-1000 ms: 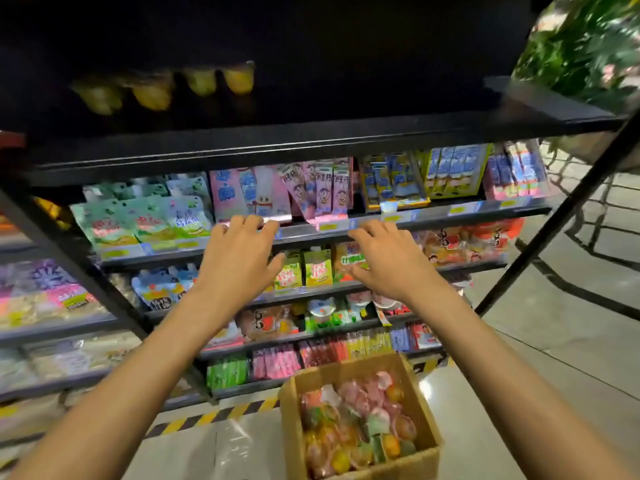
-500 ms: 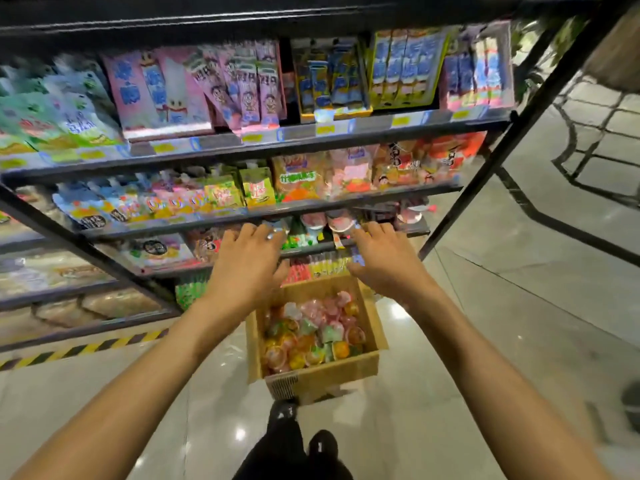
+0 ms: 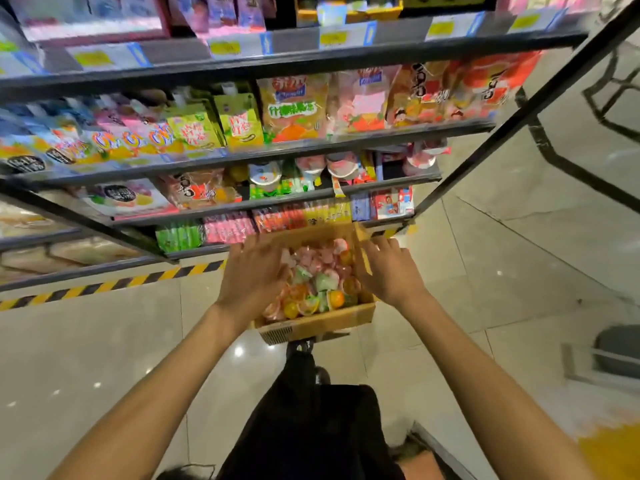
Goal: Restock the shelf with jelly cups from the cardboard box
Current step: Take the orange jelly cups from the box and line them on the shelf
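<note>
Empty, fingers spread: left hand, right hand now down from shelf over cardboard box; I expect a jelly cups grab next.

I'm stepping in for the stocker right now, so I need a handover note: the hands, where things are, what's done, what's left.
Left hand: open, fingers spread over the left side of the box, holding nothing.
Right hand: open over the box's right edge, holding nothing.
Things: the box sits on the floor in front of the shelf, heaped with jelly cups.
Done: no cup is in hand yet.
Left: take cups from the box, set them on the shelf, and repeat. I cannot tell which tier they belong on.
</note>
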